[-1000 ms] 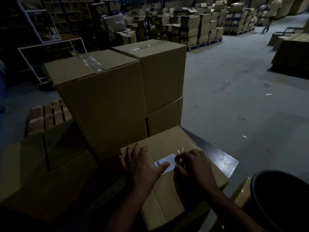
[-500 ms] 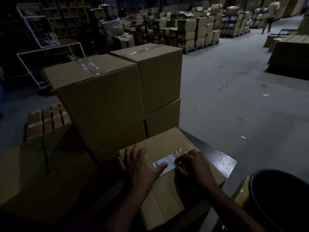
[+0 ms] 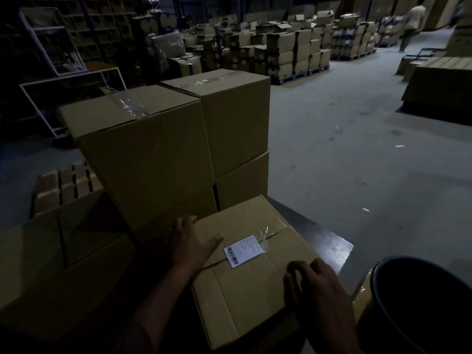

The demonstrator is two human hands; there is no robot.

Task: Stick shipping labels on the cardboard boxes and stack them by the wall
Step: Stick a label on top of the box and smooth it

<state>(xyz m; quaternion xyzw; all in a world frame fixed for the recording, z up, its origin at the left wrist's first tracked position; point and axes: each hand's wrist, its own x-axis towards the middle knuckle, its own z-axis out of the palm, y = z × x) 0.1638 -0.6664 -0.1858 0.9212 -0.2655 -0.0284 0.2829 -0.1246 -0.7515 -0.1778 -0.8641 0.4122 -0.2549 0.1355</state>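
A small taped cardboard box (image 3: 245, 297) lies on a dark table in front of me. A white shipping label (image 3: 244, 250) with a barcode is stuck flat across its top seam. My left hand (image 3: 190, 247) rests on the box's far left corner, fingers curled over the edge. My right hand (image 3: 313, 284) lies on the box's near right edge, fingers bent against the cardboard. Neither hand touches the label. Behind the box stand two stacks of large sealed boxes, one on the left (image 3: 150, 154) and one on the right (image 3: 229, 118).
The dark table (image 3: 329, 245) ends just right of the box. A black round bin (image 3: 424, 302) stands at the lower right. Flat cardboard (image 3: 51, 264) lies on my left, a wooden pallet (image 3: 66, 185) beyond it. Pallets of boxes (image 3: 293, 52) and a walking person (image 3: 412, 24) are far off.
Both hands have left the label. The left hand slid to the box's far left corner; the right hand drew back to the near right edge. The label now lies fully uncovered.
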